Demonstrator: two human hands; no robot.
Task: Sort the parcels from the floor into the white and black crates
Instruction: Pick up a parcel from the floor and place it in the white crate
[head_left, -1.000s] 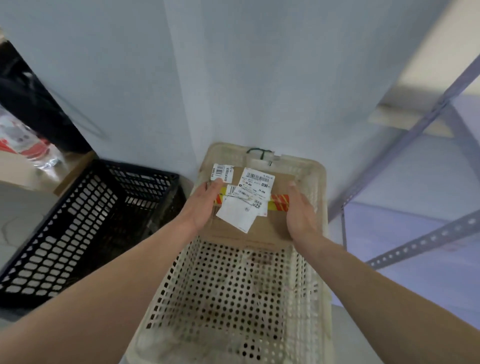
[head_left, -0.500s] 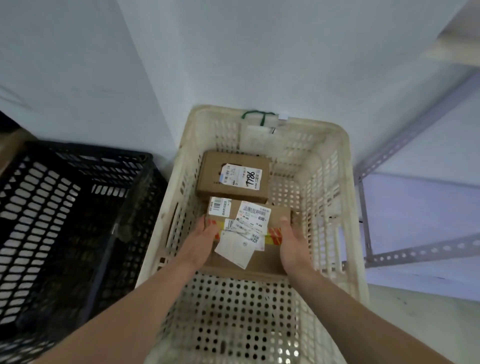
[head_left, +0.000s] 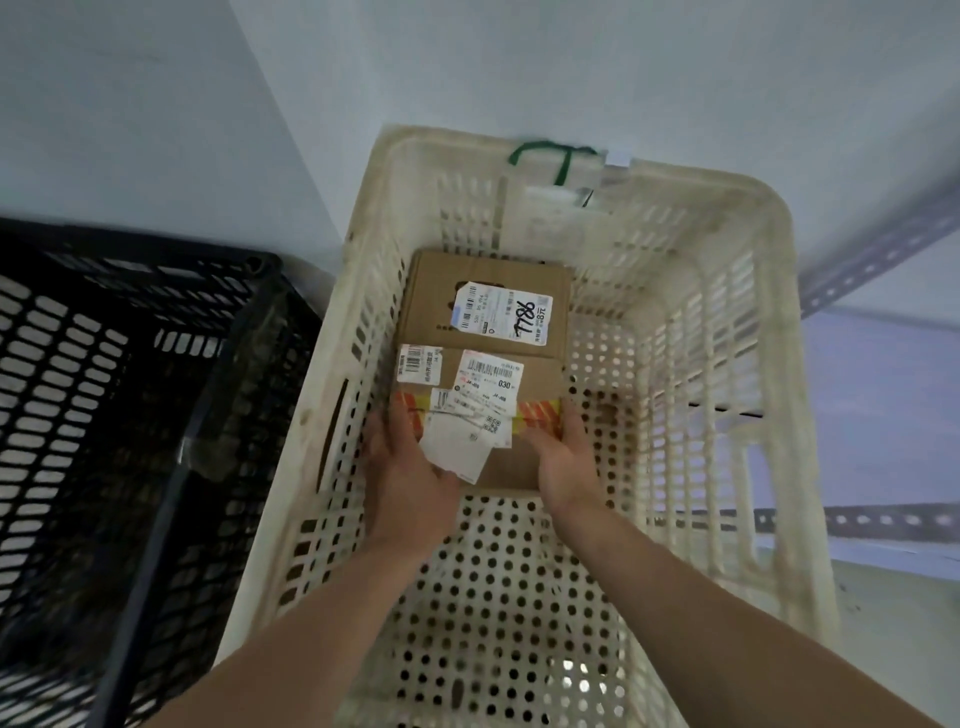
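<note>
A brown cardboard parcel (head_left: 540, 379) with several white labels and a red-yellow tape band sits low inside the white crate (head_left: 727, 332). My left hand (head_left: 410, 467) holds its left edge and my right hand (head_left: 563, 462) holds its right edge, fingers wrapped along the sides. Just beyond it lies a second brown parcel (head_left: 441, 296) with a label marked 7786, flat on the crate floor against the far wall. The black crate (head_left: 130, 415) stands to the left of the white one.
Both crates stand against a pale wall corner. A grey perforated metal shelf frame (head_left: 872, 249) rises at the right, next to the white crate. The near half of the white crate's perforated floor (head_left: 509, 597) holds nothing.
Both hands have lowered the labelled parcel from above the rim down into the white crate, close behind the other parcel. The view has tilted downward.
</note>
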